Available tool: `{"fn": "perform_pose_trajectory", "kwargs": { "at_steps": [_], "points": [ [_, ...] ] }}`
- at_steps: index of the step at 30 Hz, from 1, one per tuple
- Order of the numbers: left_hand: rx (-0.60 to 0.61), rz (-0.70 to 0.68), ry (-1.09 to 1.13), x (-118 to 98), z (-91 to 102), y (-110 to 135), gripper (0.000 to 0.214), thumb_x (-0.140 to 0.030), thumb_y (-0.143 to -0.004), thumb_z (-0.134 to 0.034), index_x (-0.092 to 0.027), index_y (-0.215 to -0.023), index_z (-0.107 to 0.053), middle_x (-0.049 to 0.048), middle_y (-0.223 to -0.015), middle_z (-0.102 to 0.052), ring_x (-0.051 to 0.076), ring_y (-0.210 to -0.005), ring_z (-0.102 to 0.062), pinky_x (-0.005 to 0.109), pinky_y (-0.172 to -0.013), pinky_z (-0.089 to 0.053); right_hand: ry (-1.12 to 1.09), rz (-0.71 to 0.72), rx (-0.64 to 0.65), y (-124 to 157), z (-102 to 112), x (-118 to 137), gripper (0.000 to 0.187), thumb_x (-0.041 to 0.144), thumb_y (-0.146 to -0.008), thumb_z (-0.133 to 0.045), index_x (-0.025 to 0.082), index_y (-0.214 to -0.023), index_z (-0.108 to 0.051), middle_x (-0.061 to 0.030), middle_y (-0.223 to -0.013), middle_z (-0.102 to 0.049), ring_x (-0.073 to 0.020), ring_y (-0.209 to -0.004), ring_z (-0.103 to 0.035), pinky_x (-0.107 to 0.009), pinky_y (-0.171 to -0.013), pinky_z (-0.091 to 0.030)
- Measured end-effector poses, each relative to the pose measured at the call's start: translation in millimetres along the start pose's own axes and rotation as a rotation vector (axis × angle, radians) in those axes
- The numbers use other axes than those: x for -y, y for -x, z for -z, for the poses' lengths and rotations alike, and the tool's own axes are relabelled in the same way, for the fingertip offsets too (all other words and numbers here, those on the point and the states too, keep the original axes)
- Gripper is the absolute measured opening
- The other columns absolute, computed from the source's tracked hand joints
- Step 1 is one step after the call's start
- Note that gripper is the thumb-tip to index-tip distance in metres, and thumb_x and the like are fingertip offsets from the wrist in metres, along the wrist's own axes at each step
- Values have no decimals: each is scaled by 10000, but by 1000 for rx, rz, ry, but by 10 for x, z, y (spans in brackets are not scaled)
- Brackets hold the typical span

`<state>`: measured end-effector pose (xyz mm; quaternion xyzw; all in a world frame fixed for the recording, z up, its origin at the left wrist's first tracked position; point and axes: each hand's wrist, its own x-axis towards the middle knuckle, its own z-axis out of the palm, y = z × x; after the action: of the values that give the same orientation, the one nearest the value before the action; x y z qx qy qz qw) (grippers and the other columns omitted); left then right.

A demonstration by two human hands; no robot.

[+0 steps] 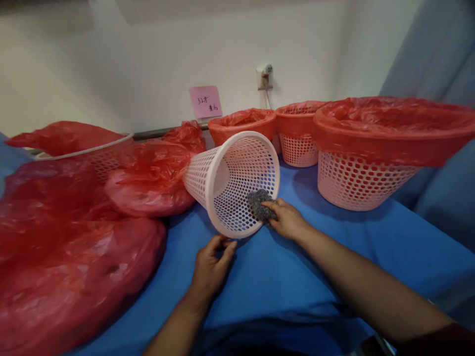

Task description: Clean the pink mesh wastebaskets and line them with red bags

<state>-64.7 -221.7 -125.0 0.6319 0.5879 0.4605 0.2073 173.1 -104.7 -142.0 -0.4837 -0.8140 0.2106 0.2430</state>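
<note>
A white perforated plastic wastebasket [213,188] lies on its side on the blue cloth, its round mouth turned toward me. My right hand [287,217] is closed on a grey steel wool scourer [261,205], which sits against the lower right of the mouth, at the inner wall and rim. My left hand [212,267] is at the bottom of the rim, fingers curled against it and the thumb in front; its fingertips are partly hidden.
Red-bag-lined baskets stand at the right [365,178], behind it [298,148] and at the back left [107,160]. Filled red plastic bags [85,267] crowd the left. A pink note [205,102] and a socket [264,78] are on the wall. Blue cloth [282,282] covers the table.
</note>
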Motion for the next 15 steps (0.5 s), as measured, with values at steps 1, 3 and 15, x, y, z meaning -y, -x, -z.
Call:
{"fn": "perform_pose_trajectory", "kwargs": {
  "at_steps": [1, 3, 15],
  "points": [
    [62, 20, 7, 13, -25, -6, 214, -383, -876, -680, -181, -811, -710, -3, -683, -725, 165, -634, -681, 252, -634, -538, -53, 61, 33, 24, -31, 38, 615, 110, -845, -656, 243, -1441, -586, -86, -1177, -602, -229, -1125, -604, -356, -1044, -466],
    [119, 60, 19, 42, -53, -10, 230, -393, -880, -668, -175, -840, -731, 17, -711, -756, 187, -663, -712, 271, -655, -559, -166, 222, 103, 77, -104, 140, 631, 88, -819, -674, 257, -1422, -600, -66, -1163, -601, -206, -1107, -607, -331, -1024, -481],
    [-110, 4, -12, 7, 59, 18, 249, -407, -892, -671, -181, -798, -722, 4, -710, -737, 162, -657, -678, 255, -669, -541, 15, -32, -51, -7, 7, -14, 594, 102, -865, -630, 254, -1437, -579, -105, -1217, -591, -258, -1152, -589, -406, -1047, -460]
  ]
}}
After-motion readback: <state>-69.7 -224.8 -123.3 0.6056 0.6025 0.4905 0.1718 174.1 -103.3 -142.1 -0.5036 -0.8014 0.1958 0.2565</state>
